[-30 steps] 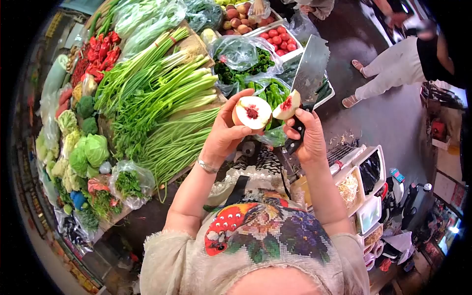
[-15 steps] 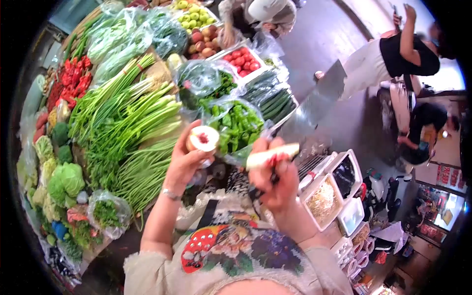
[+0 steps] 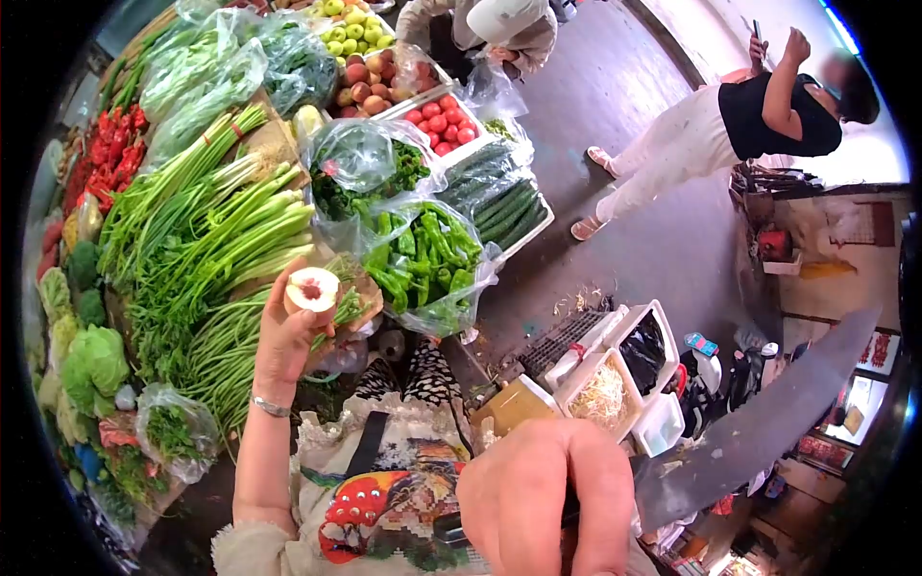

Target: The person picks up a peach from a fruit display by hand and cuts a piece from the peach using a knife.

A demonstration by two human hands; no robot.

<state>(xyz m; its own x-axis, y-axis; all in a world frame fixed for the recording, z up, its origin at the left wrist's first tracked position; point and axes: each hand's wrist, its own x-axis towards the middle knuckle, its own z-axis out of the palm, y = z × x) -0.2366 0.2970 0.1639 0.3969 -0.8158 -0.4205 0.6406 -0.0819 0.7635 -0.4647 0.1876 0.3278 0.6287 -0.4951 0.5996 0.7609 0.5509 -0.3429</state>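
My left hand (image 3: pixel 279 336) is closed around a cut peach (image 3: pixel 315 287), its pale flesh and reddish centre facing up. It is held over the green beans beside a clear bag of green peppers (image 3: pixel 423 259). Close to the camera, my right hand (image 3: pixel 543 490) grips a large knife (image 3: pixel 759 422). The broad grey blade points to the right, away from the peach, and part of the dark handle shows under the fingers. No peach slice is visible in the right hand.
Celery (image 3: pixel 216 216), cucumbers (image 3: pixel 504 206) and tomatoes (image 3: pixel 444 125) lie on the stall. White boxes, one with bean sprouts (image 3: pixel 600 392), stand at the right. A person in a white cap (image 3: pixel 506 19) bends at the back; another person (image 3: pixel 768 110) stands on the walkway.
My right hand has come up close to the camera with the knife; the pale slice it held is out of sight. My left hand with the peach has shifted left and slightly lower in view.
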